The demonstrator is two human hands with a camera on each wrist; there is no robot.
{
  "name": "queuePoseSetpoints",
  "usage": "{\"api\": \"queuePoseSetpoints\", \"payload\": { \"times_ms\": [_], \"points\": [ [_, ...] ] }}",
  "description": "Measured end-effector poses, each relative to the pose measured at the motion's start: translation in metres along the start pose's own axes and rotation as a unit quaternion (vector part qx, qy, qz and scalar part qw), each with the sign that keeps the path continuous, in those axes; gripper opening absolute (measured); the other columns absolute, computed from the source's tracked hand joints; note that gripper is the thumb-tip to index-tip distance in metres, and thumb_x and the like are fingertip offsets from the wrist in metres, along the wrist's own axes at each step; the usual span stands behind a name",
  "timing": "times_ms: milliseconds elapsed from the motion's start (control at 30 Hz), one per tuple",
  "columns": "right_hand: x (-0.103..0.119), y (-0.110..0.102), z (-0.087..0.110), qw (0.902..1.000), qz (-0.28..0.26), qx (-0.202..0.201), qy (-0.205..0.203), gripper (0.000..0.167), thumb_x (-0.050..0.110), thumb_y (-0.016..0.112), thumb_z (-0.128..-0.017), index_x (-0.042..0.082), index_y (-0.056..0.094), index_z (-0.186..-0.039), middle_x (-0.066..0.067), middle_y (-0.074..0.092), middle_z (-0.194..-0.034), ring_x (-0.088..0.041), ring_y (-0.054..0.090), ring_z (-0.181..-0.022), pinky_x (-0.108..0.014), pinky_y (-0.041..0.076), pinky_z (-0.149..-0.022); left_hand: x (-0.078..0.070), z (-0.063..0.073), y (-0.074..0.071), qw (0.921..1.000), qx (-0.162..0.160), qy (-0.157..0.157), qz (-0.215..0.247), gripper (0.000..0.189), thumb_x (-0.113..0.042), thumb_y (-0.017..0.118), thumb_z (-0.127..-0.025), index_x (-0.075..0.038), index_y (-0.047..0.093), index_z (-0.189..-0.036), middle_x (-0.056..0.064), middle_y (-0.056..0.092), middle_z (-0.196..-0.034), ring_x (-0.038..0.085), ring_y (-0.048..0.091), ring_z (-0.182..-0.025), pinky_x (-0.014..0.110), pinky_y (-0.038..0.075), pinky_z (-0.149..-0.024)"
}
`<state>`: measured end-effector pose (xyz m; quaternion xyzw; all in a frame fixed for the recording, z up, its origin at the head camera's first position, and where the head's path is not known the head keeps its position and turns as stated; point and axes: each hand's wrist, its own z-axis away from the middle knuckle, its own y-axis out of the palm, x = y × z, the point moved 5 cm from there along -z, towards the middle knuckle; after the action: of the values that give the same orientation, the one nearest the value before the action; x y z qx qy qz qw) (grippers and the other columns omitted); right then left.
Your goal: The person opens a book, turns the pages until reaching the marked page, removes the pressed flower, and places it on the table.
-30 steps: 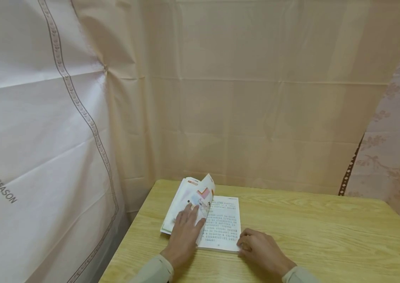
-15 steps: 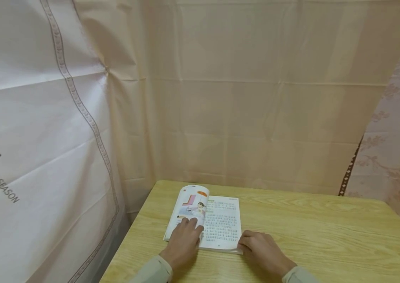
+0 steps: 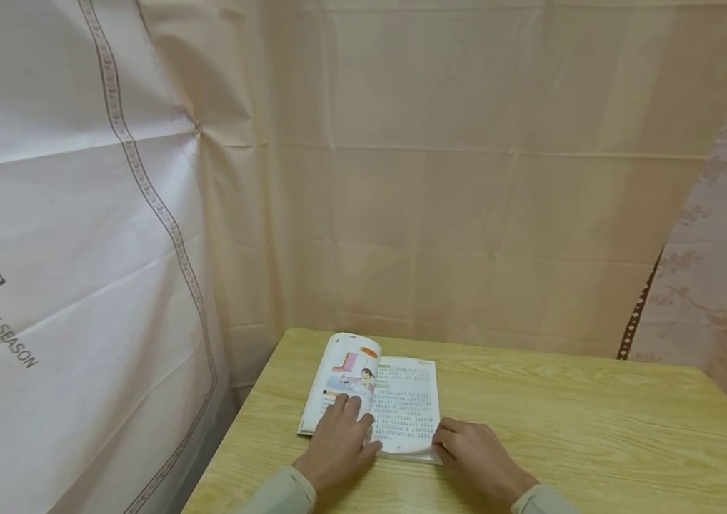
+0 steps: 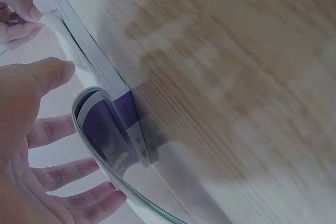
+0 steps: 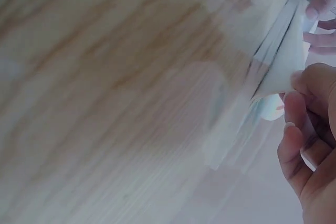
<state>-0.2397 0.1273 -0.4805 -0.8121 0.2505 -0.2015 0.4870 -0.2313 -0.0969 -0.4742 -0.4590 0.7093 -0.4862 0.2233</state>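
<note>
An open book [image 3: 402, 407] lies on the wooden table, its left side showing a coloured picture and its right side printed text. My left hand [image 3: 338, 439] rests on the lower left page with fingers spread; in the left wrist view those fingers lie on the curved left pages [image 4: 113, 174], and the purple-and-white spine [image 4: 134, 124] shows. At the lower right corner, my right hand [image 3: 475, 457] pinches a page between thumb and forefinger. The right wrist view shows that lifted page corner [image 5: 281, 77] bent up from the pages below.
The wooden table [image 3: 582, 428] extends right of the book. A beige cloth [image 3: 402, 178] hangs behind it, a white printed cloth [image 3: 81, 285] hangs at the left, and a pink floral cloth [image 3: 723, 285] at the right.
The half-raised left leaf has come down onto the left side under my left hand, showing its picture fully. My right hand has taken hold of the right page's corner and bent it up.
</note>
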Motion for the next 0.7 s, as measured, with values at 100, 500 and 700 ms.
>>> {"api": "queuePoseSetpoints", "payload": {
  "times_ms": [100,500,700],
  "points": [
    [0.001,-0.001,-0.001,0.9999,-0.002,-0.012,-0.002,0.011,0.009,0.081,-0.086,0.017,0.073,-0.084,0.012,0.065,-0.088,0.004,0.053,-0.072,-0.020,0.048,-0.060,-0.001,-0.001,0.003,0.9999,0.005,0.000,-0.009,0.043,-0.057,0.074,-0.087,-0.015,0.073,-0.096,0.006,0.054,-0.099,0.027,0.052,-0.098,0.039,0.048,-0.077],
    [0.000,-0.010,0.000,0.9964,-0.059,-0.054,0.027,0.012,0.013,0.085,-0.084,0.020,0.075,-0.086,0.015,0.065,-0.089,0.007,0.049,-0.069,-0.016,0.045,-0.058,-0.006,-0.001,0.007,0.9995,0.001,0.005,-0.031,0.047,-0.064,0.070,-0.087,-0.024,0.076,-0.112,0.012,0.056,-0.108,0.032,0.054,-0.100,0.044,0.051,-0.077],
    [0.001,-0.018,0.000,0.9915,-0.046,-0.122,0.002,0.021,0.010,0.088,-0.079,0.019,0.075,-0.091,0.012,0.066,-0.097,0.008,0.052,-0.069,-0.009,0.044,-0.059,-0.007,-0.001,0.009,0.9999,0.003,0.007,-0.009,0.026,-0.048,0.066,-0.096,-0.027,0.081,-0.102,0.012,0.057,-0.111,0.034,0.053,-0.104,0.045,0.050,-0.079]
  ]
}}
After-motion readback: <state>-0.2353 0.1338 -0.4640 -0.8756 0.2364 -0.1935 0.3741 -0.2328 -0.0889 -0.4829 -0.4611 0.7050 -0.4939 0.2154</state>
